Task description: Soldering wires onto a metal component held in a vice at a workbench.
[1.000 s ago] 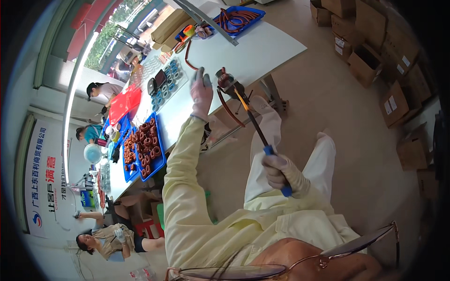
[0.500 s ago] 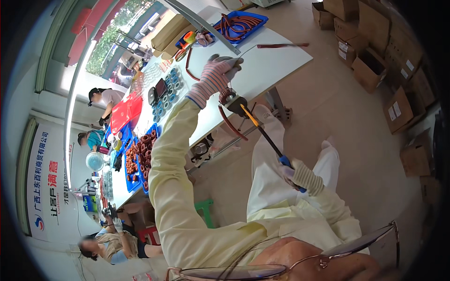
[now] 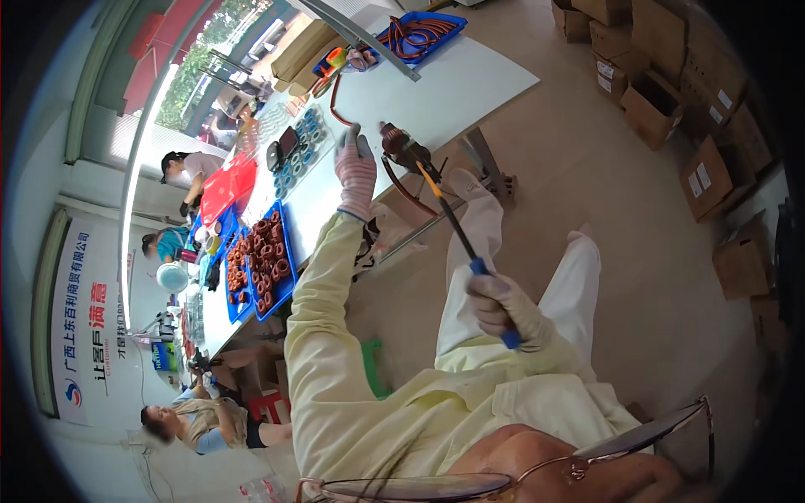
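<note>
My right hand (image 3: pixel 495 302), in a light glove, is wrapped round the blue grip of a long lever (image 3: pixel 454 225) with a dark shaft and an orange section. The lever's far end meets a dark clamp-like tool (image 3: pixel 411 153) at the table edge. A ribbed red-brown coil (image 3: pixel 392 134) sits on that tool, and a red-brown tube (image 3: pixel 406 191) curves below it. My left hand (image 3: pixel 357 173), in a pink-striped glove, is over the table edge with fingers stretched out. Its fingertips are by the end of a red-brown cord (image 3: pixel 336 99); whether they touch is unclear.
A blue tray (image 3: pixel 423 35) of red-brown tubing lies at the table's far end. Blue trays with red-brown rings (image 3: pixel 267 260) stand at left, near blue-rimmed rings (image 3: pixel 293 163). A metal post (image 3: pixel 369 42) crosses the table. Cardboard boxes (image 3: pixel 652 109) are piled right; co-workers sit left.
My left hand has moved left and nearer, away from the coil toward the cord. The thin wire and red-brown rod beyond the coil no longer show. My right hand and lever have shifted left.
</note>
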{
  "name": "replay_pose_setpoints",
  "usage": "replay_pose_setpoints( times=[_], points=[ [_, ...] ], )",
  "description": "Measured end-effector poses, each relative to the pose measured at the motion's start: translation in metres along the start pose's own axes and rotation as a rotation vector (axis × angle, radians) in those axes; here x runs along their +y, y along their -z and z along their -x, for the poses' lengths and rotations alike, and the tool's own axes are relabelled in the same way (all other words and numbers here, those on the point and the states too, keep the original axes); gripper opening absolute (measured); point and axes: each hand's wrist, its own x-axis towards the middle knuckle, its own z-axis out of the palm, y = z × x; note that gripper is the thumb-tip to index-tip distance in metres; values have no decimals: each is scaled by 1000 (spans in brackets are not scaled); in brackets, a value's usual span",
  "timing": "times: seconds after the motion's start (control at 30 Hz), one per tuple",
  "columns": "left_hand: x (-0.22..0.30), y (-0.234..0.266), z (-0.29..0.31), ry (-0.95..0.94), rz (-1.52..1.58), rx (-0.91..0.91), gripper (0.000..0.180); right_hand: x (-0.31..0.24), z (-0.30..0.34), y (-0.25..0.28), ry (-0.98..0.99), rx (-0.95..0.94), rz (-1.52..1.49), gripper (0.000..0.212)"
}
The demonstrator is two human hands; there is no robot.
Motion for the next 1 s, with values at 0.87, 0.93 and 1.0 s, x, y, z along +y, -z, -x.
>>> replay_pose_setpoints(
  times=[0.87, 0.93, 1.0],
  points=[
    [-49, -18, 9, 521, 431, -262, 31, -19, -57, 1, -109, -180, -191, 25],
    [-17, 1, 0, 170, 227, -8, 31, -11, -13, 0, -104, -72, -109, 32],
    [50, 38, -10, -312, -134, -64, 39, -2, 38, 11, -31, 31, -14, 33]
  ],
)
